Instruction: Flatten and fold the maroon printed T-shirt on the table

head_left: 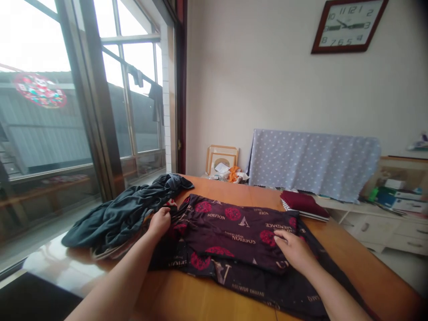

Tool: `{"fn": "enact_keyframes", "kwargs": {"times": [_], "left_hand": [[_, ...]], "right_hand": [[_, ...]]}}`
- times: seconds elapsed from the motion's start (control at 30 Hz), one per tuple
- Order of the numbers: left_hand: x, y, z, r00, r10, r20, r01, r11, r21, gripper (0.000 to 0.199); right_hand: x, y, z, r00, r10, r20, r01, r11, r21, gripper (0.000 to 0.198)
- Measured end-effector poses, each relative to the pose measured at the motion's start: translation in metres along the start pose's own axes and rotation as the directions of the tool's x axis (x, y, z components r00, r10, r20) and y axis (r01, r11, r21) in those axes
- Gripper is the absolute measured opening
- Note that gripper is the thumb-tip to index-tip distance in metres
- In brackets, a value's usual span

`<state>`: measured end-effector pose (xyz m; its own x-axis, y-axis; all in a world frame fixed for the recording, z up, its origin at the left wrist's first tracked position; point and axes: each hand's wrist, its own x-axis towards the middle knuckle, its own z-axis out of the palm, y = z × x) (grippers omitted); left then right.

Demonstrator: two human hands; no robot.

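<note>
A dark plum garment (230,232) with red round prints and pale lettering lies partly folded over itself on the table. At its left side, my left hand (161,221) has its fingers curled closed on a bunched part of the cloth. My right hand (296,252) rests on the garment's right part, fingers stretched out and pointing left. A darker lower layer of the same printed cloth reaches toward me and out to the right under my right forearm. Beside my left hand is a heap of dark grey-green clothing (123,218).
The wooden table (364,249) holds a folded stack of maroon and striped clothes (304,205) at its far right. Behind stands something draped in a blue dotted cloth (310,162), with white drawers (401,232) to the right. Glass windows (43,111) line the left.
</note>
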<state>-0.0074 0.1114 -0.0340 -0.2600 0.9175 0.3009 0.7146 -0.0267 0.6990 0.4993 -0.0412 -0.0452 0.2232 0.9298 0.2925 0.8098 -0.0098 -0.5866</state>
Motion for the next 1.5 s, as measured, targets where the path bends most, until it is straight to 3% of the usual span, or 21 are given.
{"fn": "enact_keyframes", "kwargs": {"times": [0.17, 0.3, 0.47, 0.57, 0.63, 0.73, 0.9, 1.03, 1.13, 1.33, 1.5], "left_hand": [[-0.013, 0.001, -0.014, 1.000, -0.018, -0.013, 0.018, 1.000, -0.011, 0.032], [-0.028, 0.014, -0.017, 1.000, 0.010, 0.022, -0.009, 1.000, -0.023, 0.032], [-0.052, 0.018, -0.016, 0.979, 0.089, 0.181, -0.088, 0.996, -0.013, 0.039], [-0.056, 0.017, -0.012, 0.959, 0.153, 0.239, -0.119, 0.981, -0.153, 0.032], [-0.054, 0.017, -0.008, 0.960, 0.167, 0.225, -0.085, 0.938, -0.336, 0.031], [-0.051, 0.019, -0.005, 0.968, 0.151, 0.202, 0.002, 0.798, -0.603, 0.038], [-0.052, 0.026, -0.005, 0.960, 0.111, 0.258, 0.128, 0.645, -0.753, 0.043], [-0.055, 0.031, -0.010, 0.942, 0.142, 0.304, 0.168, 0.587, -0.792, 0.042], [-0.056, 0.031, -0.012, 0.931, 0.130, 0.342, 0.211, 0.574, -0.791, 0.043], [-0.051, 0.024, -0.014, 0.912, -0.128, 0.389, 0.392, 0.550, -0.738, 0.052], [-0.048, 0.021, -0.020, 0.890, -0.158, 0.428, 0.442, 0.533, -0.722, 0.062]], "right_hand": [[-0.012, -0.054, 0.014, 0.996, -0.082, 0.026, 0.078, 0.989, 0.128, 0.039], [-0.023, -0.103, 0.037, 0.976, -0.174, 0.127, 0.135, 0.954, 0.267, 0.037], [-0.031, -0.152, 0.066, 0.928, -0.302, 0.217, 0.217, 0.915, 0.341, 0.031], [-0.029, -0.176, 0.081, 0.910, -0.341, 0.235, 0.252, 0.906, 0.339, 0.030], [-0.025, -0.194, 0.090, 0.903, -0.359, 0.237, 0.278, 0.908, 0.314, 0.030], [-0.022, -0.221, 0.105, 0.899, -0.369, 0.236, 0.318, 0.921, 0.227, 0.032], [-0.023, -0.262, 0.138, 0.910, -0.369, 0.187, 0.379, 0.925, -0.017, 0.047], [-0.017, -0.278, 0.163, 0.928, -0.347, 0.135, 0.368, 0.913, -0.176, 0.060], [-0.004, -0.276, 0.174, 0.929, -0.336, 0.157, 0.361, 0.917, -0.169, 0.034], [0.030, -0.256, 0.175, 0.927, -0.331, 0.178, 0.302, 0.938, 0.172, 0.029], [0.052, -0.270, 0.148, 0.907, -0.404, 0.118, 0.344, 0.874, 0.343, 0.032]]}}
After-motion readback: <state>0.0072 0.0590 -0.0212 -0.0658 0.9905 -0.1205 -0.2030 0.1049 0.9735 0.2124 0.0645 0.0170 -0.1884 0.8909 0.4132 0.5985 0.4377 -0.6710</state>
